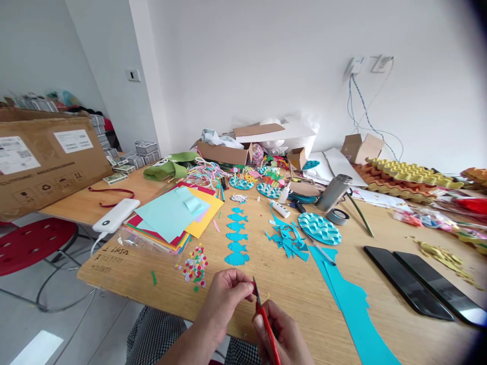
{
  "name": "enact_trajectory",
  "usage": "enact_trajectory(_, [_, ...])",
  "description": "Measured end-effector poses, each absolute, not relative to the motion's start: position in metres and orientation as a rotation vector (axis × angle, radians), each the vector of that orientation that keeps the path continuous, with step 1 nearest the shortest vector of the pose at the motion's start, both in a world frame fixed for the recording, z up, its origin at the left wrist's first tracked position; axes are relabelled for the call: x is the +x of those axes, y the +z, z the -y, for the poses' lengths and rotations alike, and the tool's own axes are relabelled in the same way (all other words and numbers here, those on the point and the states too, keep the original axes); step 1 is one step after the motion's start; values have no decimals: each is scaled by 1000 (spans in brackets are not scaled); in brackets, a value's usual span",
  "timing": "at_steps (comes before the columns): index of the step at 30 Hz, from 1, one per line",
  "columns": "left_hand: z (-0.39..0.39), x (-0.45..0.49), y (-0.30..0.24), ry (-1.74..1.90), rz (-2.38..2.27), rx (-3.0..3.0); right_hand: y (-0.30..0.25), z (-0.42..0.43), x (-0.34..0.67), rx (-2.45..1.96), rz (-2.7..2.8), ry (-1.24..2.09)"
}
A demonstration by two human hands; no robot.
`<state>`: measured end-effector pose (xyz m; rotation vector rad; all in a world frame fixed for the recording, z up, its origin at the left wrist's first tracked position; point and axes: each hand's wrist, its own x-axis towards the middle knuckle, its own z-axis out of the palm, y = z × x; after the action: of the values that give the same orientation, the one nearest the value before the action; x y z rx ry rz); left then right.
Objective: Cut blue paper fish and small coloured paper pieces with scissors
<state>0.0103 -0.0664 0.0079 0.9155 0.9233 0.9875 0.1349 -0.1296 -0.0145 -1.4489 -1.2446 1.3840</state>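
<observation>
My right hand [283, 329] grips red-handled scissors [268, 327], blades pointing up and away from me. Between the thumb and fingertips of my left hand [232, 294] is a small red piece [254, 290], probably paper, touching or right beside the blades. Most of that piece is hidden by my fingers. Just beyond my hands, blue paper fish [236, 236] lie in a column on the table [167, 294]. Left of them is a scatter of small coloured paper dots [195, 266].
Coloured paper sheets [167, 213] and a white power bank [116, 215] are on the left. To the right lie blue paper scraps [289, 241], a long blue paper strip [353, 304], a wavy blue disc [319, 228], a steel flask [335, 192] and two black phone-like slabs [409, 284].
</observation>
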Motion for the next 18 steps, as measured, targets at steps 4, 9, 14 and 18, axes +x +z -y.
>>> enact_trajectory(4, [68,12,10,982,-934,904,-16,130,134,-1440,1217,1394])
enact_trajectory(9, [67,12,11,974,-953,911,-19,130,135,-1431,1214,1401])
enact_trajectory(14, [67,11,13,956,-959,932,-18,130,136,-1438,1206,1384])
enact_trajectory(18, [68,11,12,950,-967,943,-16,131,136,-1431,1205,1403])
